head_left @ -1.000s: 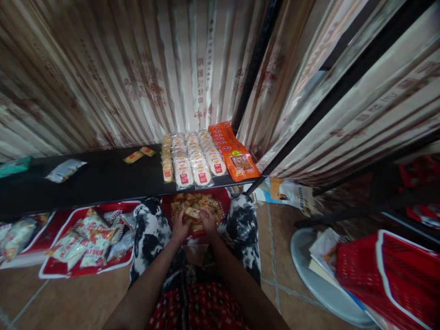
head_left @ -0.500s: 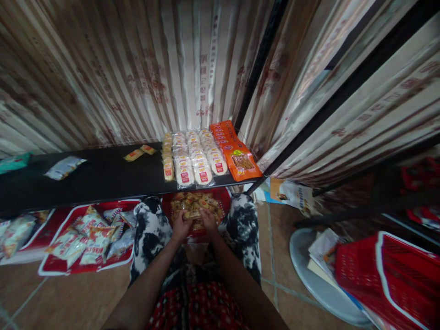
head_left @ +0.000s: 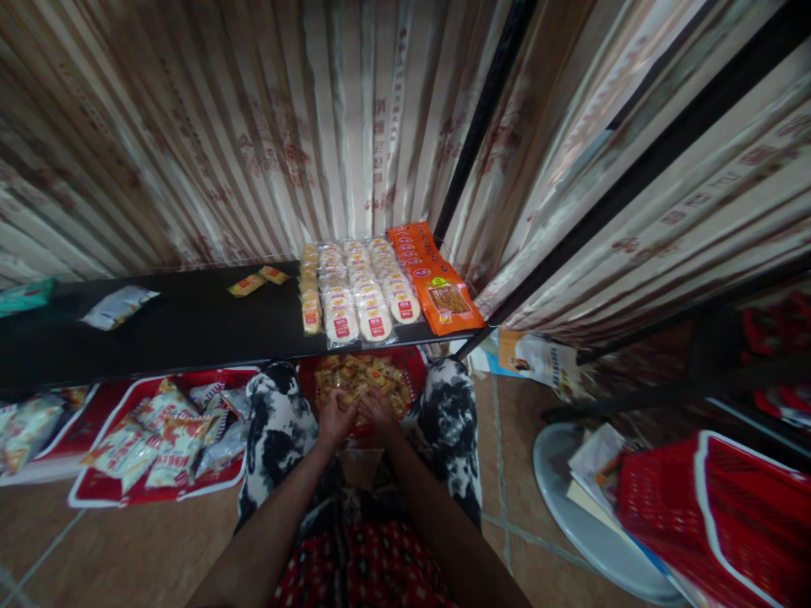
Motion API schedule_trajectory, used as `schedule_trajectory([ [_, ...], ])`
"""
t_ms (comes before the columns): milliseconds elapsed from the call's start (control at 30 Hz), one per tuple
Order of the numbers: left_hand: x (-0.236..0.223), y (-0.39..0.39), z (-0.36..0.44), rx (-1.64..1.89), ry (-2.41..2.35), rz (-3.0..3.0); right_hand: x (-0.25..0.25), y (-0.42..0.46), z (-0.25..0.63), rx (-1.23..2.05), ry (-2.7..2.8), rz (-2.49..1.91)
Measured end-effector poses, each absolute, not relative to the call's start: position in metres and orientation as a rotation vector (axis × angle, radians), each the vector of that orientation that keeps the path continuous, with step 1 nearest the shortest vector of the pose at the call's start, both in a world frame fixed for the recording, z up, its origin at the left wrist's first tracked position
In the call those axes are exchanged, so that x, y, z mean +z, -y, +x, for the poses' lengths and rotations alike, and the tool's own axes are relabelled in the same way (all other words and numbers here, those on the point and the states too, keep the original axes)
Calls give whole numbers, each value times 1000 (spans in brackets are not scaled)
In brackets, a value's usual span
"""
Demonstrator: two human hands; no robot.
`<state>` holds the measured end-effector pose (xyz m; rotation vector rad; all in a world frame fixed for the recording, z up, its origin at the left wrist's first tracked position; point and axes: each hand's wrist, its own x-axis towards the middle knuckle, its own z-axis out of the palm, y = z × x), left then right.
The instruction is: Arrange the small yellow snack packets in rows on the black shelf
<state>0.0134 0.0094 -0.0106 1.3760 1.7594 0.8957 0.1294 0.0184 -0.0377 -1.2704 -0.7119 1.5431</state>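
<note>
Both hands meet over a red basket [head_left: 411, 363] of small yellow snack packets [head_left: 373, 376] that sits between my knees. My left hand [head_left: 334, 418] is curled with its fingers pressed against the packets at the basket's near edge. My right hand [head_left: 378, 409] is also curled, touching the left one, fingers closed among the packets. What exactly each hand grips is hidden. Above the basket, a black shelf [head_left: 190, 325] carries rows of round wrapped cakes [head_left: 358, 291] and a row of orange packets [head_left: 437, 283].
Two loose yellow packets [head_left: 257, 281] and a silver bag [head_left: 117, 306] lie on the shelf. A red tray of snack bags [head_left: 158, 439] is on the floor at left. At right stand a red basket [head_left: 728, 507], a grey lid with papers [head_left: 570, 498] and a black shelf post [head_left: 487, 110]. Curtains hang behind.
My hands have drawn together and slightly toward me at the basket's near edge. The packet seen held up between them a second ago is no longer visible.
</note>
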Motion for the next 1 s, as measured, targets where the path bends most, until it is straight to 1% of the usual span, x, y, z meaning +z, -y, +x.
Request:
schedule_trajectory([
  [200,-11,-8,11,903,-1815,1485,-31,-15,126,1669,697,-1231],
  [367,-8,-6,13,825,-1745,1701,-29,-16,125,1744,720,-1159],
  [533,-5,-2,17,755,-1667,1787,-36,-21,126,1654,695,-1202],
  [800,-5,0,17,783,-1632,1778,-45,-23,129,1523,697,-1316],
  [1000,-8,-4,12,784,-1607,1763,-43,-21,128,1524,746,-1341],
])
